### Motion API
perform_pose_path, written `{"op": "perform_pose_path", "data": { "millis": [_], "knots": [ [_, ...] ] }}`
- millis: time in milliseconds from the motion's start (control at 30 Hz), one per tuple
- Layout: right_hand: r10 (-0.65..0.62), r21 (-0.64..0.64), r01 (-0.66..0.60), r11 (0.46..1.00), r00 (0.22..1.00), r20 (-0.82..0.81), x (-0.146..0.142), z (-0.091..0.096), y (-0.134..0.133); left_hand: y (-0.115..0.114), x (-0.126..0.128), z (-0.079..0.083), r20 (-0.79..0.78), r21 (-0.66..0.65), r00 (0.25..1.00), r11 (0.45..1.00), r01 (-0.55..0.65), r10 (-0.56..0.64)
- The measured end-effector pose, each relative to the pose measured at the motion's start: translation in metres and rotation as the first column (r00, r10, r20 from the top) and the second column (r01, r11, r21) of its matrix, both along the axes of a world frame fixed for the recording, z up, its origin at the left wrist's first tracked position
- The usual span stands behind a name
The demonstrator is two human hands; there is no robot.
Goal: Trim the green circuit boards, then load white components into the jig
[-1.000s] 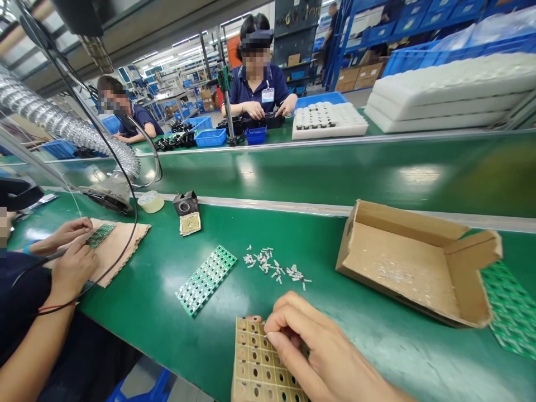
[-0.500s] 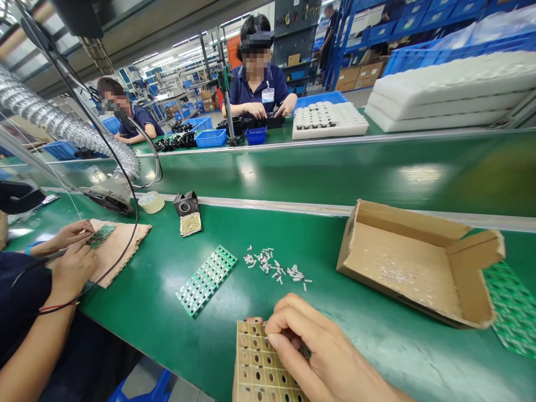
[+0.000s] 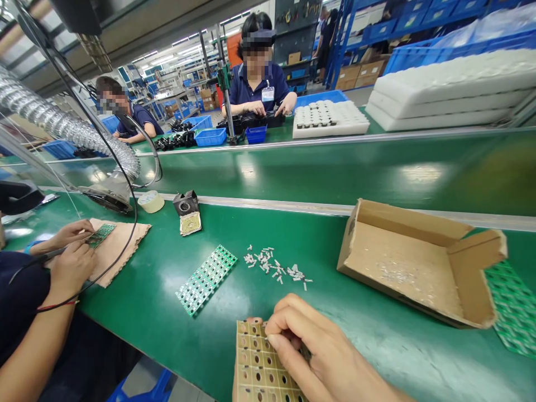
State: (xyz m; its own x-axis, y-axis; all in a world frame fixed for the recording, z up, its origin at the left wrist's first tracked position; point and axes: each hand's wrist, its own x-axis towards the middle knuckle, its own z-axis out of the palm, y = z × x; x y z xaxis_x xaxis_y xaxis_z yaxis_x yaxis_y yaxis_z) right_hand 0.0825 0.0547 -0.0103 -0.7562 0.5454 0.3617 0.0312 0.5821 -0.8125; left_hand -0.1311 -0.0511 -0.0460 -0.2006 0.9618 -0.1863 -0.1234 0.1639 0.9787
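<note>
Over the tan board (image 3: 263, 367), your right hand (image 3: 312, 340) had its grip pinched closed, contents impossible to tell; your left hand (image 3: 255, 320), clasping from beneath, needed steadiness.

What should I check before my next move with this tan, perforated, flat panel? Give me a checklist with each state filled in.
1. Tan panel held: ok; left hand, mostly hidden, shows at its far edge.
2. Right hand at the panel: ok; thumb and index finger are pinched together over it.
3. Small piece between those fingers: cannot tell; too small.
4. Thin, clear-and-silver pieces nearby: ok; on the green table beyond the panel.
5. Those pieces neatly lined up: not ok; scattered.
6. Green, rectangular circuit board clear of the pieces: ok; a gap shows.
</note>
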Motion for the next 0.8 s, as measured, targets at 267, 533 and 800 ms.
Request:
{"op": "perform_pose_path", "data": {
  "millis": [267,533,800],
  "knots": [
    [0.0,0.006,0.0,1.0,1.0,0.007,0.0,0.0,0.0,-0.016,0.092,-0.027,0.025,-0.028,0.999,0.999,0.033,-0.032],
    [-0.001,0.007,0.001,1.0,1.0,0.005,0.0,0.0,-0.001,-0.022,0.081,-0.041,-0.002,0.015,1.0,1.0,0.006,-0.006],
    [-0.004,0.004,0.004,1.0,1.0,0.005,-0.001,0.0,0.0,-0.026,0.087,-0.034,-0.058,0.023,0.998,1.0,-0.009,0.01]
  ]
}}
